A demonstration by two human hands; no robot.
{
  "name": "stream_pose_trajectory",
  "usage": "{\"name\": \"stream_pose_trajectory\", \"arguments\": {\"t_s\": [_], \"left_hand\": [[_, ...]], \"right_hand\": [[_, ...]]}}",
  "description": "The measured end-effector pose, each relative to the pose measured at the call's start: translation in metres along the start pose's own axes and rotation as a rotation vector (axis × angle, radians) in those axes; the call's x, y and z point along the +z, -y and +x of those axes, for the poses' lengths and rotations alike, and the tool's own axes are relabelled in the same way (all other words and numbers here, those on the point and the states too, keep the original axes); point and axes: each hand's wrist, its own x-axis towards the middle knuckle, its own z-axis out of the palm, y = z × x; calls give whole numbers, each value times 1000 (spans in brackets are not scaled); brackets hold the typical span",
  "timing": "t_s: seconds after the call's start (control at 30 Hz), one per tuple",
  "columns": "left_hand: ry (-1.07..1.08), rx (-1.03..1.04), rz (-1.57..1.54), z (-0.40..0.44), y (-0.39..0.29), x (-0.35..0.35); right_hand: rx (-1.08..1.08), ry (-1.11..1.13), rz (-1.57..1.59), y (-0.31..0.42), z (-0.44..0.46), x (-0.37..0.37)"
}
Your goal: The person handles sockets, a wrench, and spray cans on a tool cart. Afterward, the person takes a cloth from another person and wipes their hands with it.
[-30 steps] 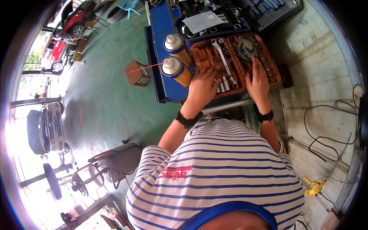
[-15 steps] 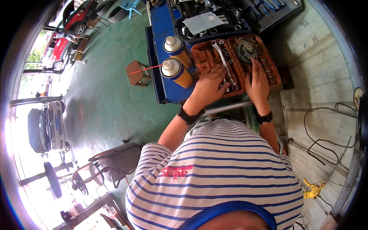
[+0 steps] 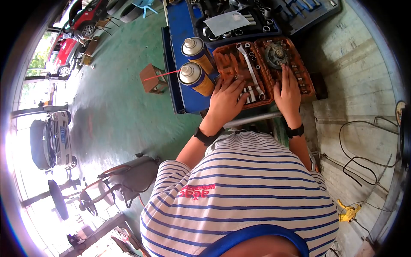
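My left hand lies over the lower left of an orange socket case, fingers stretched out and holding nothing. Several silver sockets show beside its thumb. To the right of that hand, a long double-ended ring spanner lies in the case. My right hand rests on the case's other half with its fingers straight. Its fingertips reach the lower edge of a round metal part with a central hub; whether they touch it I cannot tell.
Two spray cans stand left of the case on a blue surface; a red straw sticks out from the nearer one. Behind are a dark tool case and a white sheet. A wall borders the right side.
My left hand has moved left, away from the spanner, uncovering the sockets and more of the spanner's shaft. My right hand has stayed in nearly the same place.
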Motion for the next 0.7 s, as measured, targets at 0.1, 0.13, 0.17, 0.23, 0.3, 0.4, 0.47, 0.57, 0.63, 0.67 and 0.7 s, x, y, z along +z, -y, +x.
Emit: {"name": "stream_pose_trajectory", "arguments": {"t_s": [0.1, 0.13, 0.17, 0.23, 0.3, 0.4, 0.47, 0.57, 0.63, 0.67, 0.7], "left_hand": [[15, -17, 6, -1, -1, -4], [31, -18, 9, -1, 0, -5], [32, -20, 6, -2, 0, -5], [-13, -20, -34, -4, 1, -4], [-34, -9, -91, -7, -1, -8], [-100, 11, -201, -10, -5, -32], [-190, -66, -200, -17, -7, -55], [-567, -55, -114, -24, -4, -77], [-719, -89, -32, -24, 0, -84], [-690, -183, -51, -33, 9, -80], [-691, -186, -47, -31, 12, -78]], "right_hand": [[5, 0, -1, 0, 0, 0], [4, 4, -2, 1, 0, 0], [4, 4, 0, 1, 0, 0], [2, 6, 1, 1, 0, -1], [11, 14, 24, 1, 1, -2], [-12, -14, 99, -3, -2, 0], [14, 23, 119, -3, 1, -3], [32, 54, 136, -5, 1, -3], [22, 53, 140, -6, -1, -1], [15, 45, 116, -7, -2, 1], [8, 33, 94, -6, -1, 3]]}}
